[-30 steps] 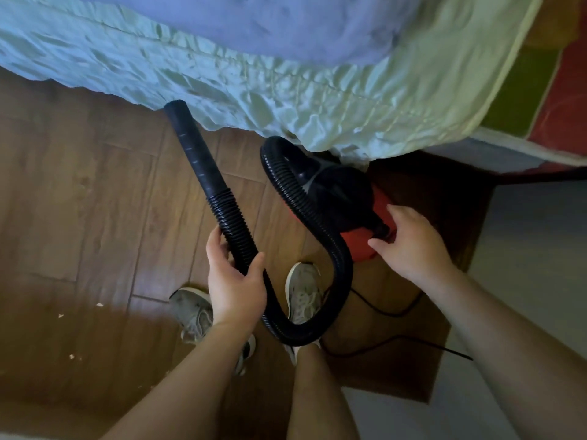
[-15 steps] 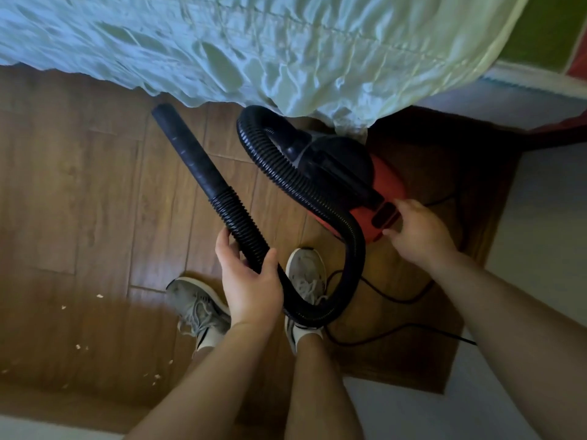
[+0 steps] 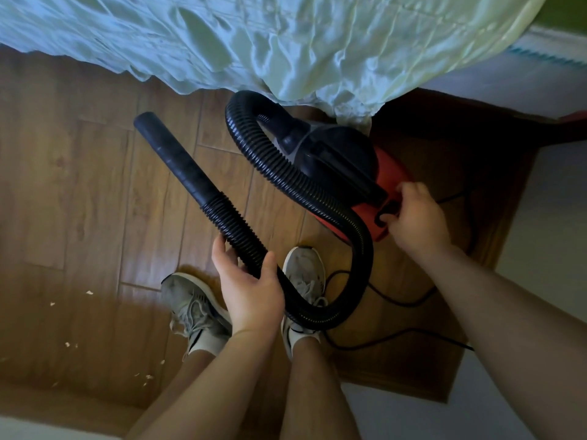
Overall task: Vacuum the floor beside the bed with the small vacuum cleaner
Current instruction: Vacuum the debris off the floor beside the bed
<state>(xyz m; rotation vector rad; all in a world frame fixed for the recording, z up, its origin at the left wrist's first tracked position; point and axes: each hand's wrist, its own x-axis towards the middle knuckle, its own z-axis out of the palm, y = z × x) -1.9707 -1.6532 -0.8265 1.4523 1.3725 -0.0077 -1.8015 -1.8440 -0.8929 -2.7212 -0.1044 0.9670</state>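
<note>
**Head view: start-up step, before the first pass.** My left hand (image 3: 251,287) is wrapped round the ribbed black plastic hose (image 3: 286,182) just behind its smooth black tube nozzle (image 3: 178,157), which points up and away, off the floor. My right hand (image 3: 416,220) curls over the rear edge of the small red-and-black canister vacuum cleaner (image 3: 343,157), with one fingertip on the dark switch recess. I cannot tell whether the switch is pressed. The vacuum cleaner stands on the floor just beside the bed's corner, its hose looping down past my grey laced trainers (image 3: 197,309).

I judge this to be switching on, with no cleaning begun. The next move calls for lowering the nozzle to the boards and sweeping it left toward the pale scattered crumbs (image 3: 70,344). These lie well apart from the nozzle, so the hose needs slack.

The brown wood-plank floor (image 3: 79,185) is smooth and level. The rumpled pale-green bedsheet (image 3: 254,42) overhangs it and may be drawn into the nozzle. The thin black power cord (image 3: 397,303) trails near my feet, a likely snag.
</note>
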